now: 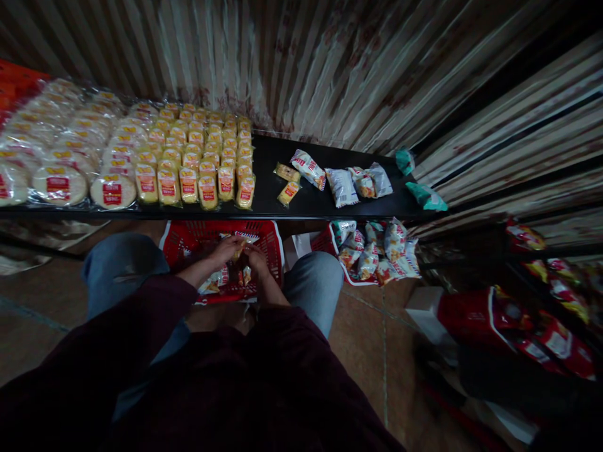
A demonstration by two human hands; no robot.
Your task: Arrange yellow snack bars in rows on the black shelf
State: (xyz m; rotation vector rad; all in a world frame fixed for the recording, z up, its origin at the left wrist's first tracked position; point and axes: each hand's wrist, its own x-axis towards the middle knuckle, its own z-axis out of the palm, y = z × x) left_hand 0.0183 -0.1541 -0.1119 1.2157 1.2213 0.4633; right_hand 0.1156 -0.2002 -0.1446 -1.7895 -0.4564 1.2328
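Over the red basket [172, 242] between my knees, my two hands meet. My left hand [228, 248] is closed, its fingertips pinching a small yellowish wrapped snack [239, 250]. Against the snack's other side presses my right hand [255, 257], its fingers closed too. Dim light and the fingers hide part of the snack. Below the hands, several shiny packets [217, 280] lie in the basket. On the black table just beyond stand rows of yellow wrapped cakes [188, 182], with round wrapped flatbreads or crackers [59, 184] to their left.
Two loose yellow cakes [288, 193], several white snack bags [342, 187] and green bags [426, 196] lie on the table [264, 169]. A second basket of bags [367, 260] stands right of my knee. Farther right are a red basket [466, 314] and part of another person [513, 383].
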